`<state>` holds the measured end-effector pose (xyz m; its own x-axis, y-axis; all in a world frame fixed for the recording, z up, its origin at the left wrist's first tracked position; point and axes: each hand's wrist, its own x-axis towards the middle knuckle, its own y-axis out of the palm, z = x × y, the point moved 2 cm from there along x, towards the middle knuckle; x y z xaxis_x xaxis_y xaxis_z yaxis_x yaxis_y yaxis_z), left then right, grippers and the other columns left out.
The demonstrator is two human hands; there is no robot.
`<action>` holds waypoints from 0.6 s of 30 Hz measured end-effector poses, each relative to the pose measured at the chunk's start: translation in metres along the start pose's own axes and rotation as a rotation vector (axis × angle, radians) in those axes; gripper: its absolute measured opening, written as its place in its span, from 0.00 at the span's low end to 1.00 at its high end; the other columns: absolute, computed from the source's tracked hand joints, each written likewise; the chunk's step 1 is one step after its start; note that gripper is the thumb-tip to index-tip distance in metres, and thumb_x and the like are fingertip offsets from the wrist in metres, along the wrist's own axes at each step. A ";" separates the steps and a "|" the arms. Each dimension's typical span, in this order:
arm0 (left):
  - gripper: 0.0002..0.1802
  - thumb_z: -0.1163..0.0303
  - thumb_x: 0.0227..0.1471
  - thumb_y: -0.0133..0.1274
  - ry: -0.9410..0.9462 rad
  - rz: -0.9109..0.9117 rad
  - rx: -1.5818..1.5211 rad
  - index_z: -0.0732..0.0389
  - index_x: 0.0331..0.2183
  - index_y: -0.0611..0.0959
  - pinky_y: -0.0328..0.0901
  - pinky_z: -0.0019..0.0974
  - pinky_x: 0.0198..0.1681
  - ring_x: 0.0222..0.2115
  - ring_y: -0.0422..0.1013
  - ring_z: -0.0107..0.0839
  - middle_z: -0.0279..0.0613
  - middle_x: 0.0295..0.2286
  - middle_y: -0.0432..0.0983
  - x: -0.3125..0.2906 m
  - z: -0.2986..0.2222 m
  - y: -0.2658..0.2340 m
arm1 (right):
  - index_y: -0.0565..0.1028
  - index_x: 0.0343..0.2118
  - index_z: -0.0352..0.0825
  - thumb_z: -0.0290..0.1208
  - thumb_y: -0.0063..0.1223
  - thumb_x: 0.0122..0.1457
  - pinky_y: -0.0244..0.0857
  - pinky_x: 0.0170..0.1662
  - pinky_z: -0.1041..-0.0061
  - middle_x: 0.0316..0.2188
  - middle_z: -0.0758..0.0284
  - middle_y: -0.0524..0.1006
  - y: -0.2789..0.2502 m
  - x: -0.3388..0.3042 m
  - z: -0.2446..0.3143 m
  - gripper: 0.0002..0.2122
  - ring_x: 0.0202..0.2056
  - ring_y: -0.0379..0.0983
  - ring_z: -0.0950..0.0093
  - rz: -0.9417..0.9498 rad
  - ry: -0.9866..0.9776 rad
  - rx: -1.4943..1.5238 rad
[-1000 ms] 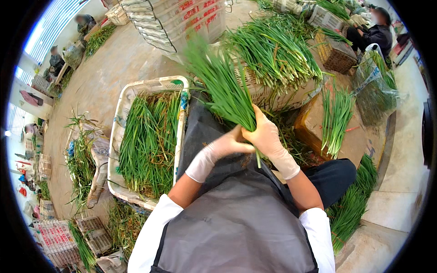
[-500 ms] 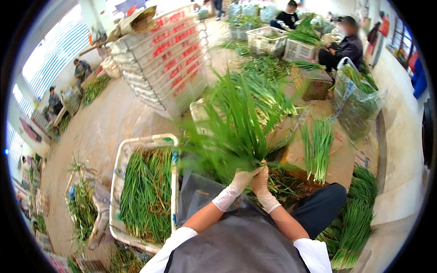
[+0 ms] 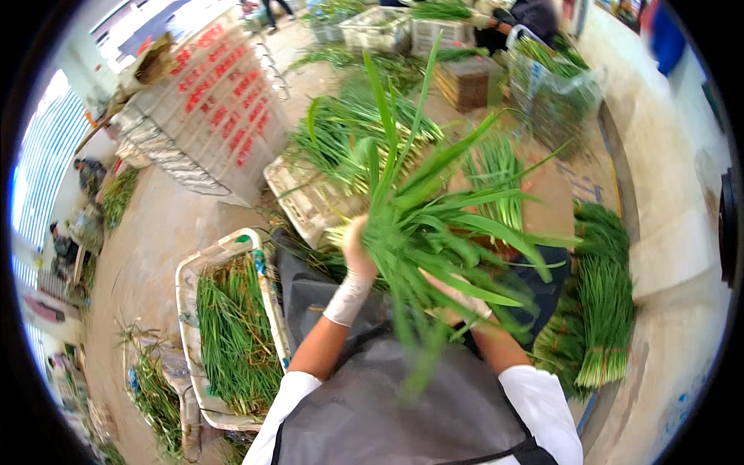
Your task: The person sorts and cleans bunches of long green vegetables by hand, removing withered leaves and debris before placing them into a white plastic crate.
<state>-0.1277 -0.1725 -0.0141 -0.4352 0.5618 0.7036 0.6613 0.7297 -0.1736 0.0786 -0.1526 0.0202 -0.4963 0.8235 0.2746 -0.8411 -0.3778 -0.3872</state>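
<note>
My left hand [image 3: 358, 254], in a pale glove, is closed round a loose bunch of garlic chives [image 3: 411, 221]. The pale stem ends poke out to its left, while the flat green leaves fan up, right and down, some smeared by motion. Under the leaves on the right is my gloved right hand [image 3: 463, 300], its fingers mostly hidden, so its grip does not show. Beyond the bunch, a small sheaf of chives [image 3: 496, 178] lies on a brown cardboard surface [image 3: 550, 209].
At my left stands a white crate [image 3: 188, 310] of loose greens. A pale crate [image 3: 302, 209] sits ahead, next to heaped chives [image 3: 349, 143]. Tied chive bundles [image 3: 604, 310] lie at right, near the wall [image 3: 659, 155]. Stacked white crates [image 3: 209, 108] tower far left. Another person [image 3: 527, 19] sits far off.
The bunch has tipped from upright to lying over, stems now leftward and leaves rightward. My hands have moved apart, the left one up and leftward. The whole view has shifted.
</note>
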 end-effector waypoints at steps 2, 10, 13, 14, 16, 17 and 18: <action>0.21 0.74 0.35 0.61 0.123 0.041 0.052 0.64 0.37 0.78 0.65 0.41 0.42 0.37 0.72 0.43 0.45 0.33 0.76 0.041 -0.062 -0.002 | 0.51 0.60 0.33 0.33 0.63 0.44 0.55 0.57 0.60 0.54 0.51 0.61 -0.011 0.007 -0.003 0.41 0.56 0.58 0.57 -0.037 -0.019 0.002; 0.16 0.74 0.44 0.59 -0.279 0.112 -0.208 0.64 0.38 0.77 0.64 0.34 0.41 0.33 0.72 0.34 0.41 0.33 0.76 0.040 -0.111 0.037 | 0.50 0.60 0.32 0.34 0.62 0.46 0.55 0.57 0.61 0.54 0.48 0.61 0.019 0.035 0.003 0.41 0.57 0.58 0.57 -0.164 -0.153 0.063; 0.15 0.73 0.46 0.59 -0.468 0.312 -0.257 0.66 0.37 0.76 0.64 0.30 0.38 0.31 0.72 0.30 0.41 0.33 0.76 0.049 -0.102 0.047 | 0.50 0.60 0.32 0.35 0.61 0.46 0.55 0.57 0.61 0.54 0.46 0.61 0.022 0.032 0.009 0.41 0.57 0.58 0.56 -0.194 -0.160 0.066; 0.17 0.74 0.43 0.61 -0.705 0.381 -0.523 0.67 0.37 0.75 0.65 0.30 0.36 0.31 0.71 0.29 0.40 0.31 0.75 0.061 -0.126 0.061 | 0.50 0.60 0.32 0.35 0.61 0.46 0.55 0.57 0.61 0.54 0.46 0.61 0.012 0.028 0.005 0.40 0.57 0.58 0.56 -0.226 -0.139 0.050; 0.17 0.74 0.42 0.61 -0.849 0.407 -0.622 0.65 0.37 0.76 0.65 0.32 0.35 0.30 0.71 0.29 0.37 0.30 0.74 0.081 -0.123 0.083 | 0.51 0.60 0.32 0.32 0.62 0.42 0.67 0.46 0.63 0.44 0.47 0.70 -0.004 0.031 0.005 0.42 0.44 0.71 0.55 -0.288 0.015 -0.050; 0.17 0.74 0.42 0.61 -0.896 0.458 -0.712 0.65 0.37 0.76 0.65 0.32 0.35 0.30 0.70 0.29 0.37 0.30 0.74 0.093 -0.125 0.097 | 0.52 0.59 0.31 0.31 0.62 0.41 0.71 0.42 0.64 0.40 0.48 0.74 -0.016 0.037 0.004 0.41 0.38 0.75 0.54 -0.316 0.072 -0.135; 0.18 0.74 0.43 0.61 -0.896 0.501 -0.791 0.65 0.38 0.75 0.66 0.32 0.35 0.30 0.71 0.29 0.38 0.31 0.74 0.108 -0.129 0.116 | 0.56 0.57 0.30 0.30 0.61 0.40 0.72 0.37 0.65 0.34 0.52 0.76 -0.034 0.047 0.009 0.39 0.32 0.76 0.54 -0.476 -0.082 -0.101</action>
<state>-0.0193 -0.0775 0.1303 -0.0881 0.9932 -0.0764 0.9158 0.1109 0.3861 0.0824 -0.1048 0.0538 -0.0808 0.8574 0.5083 -0.9555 0.0785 -0.2843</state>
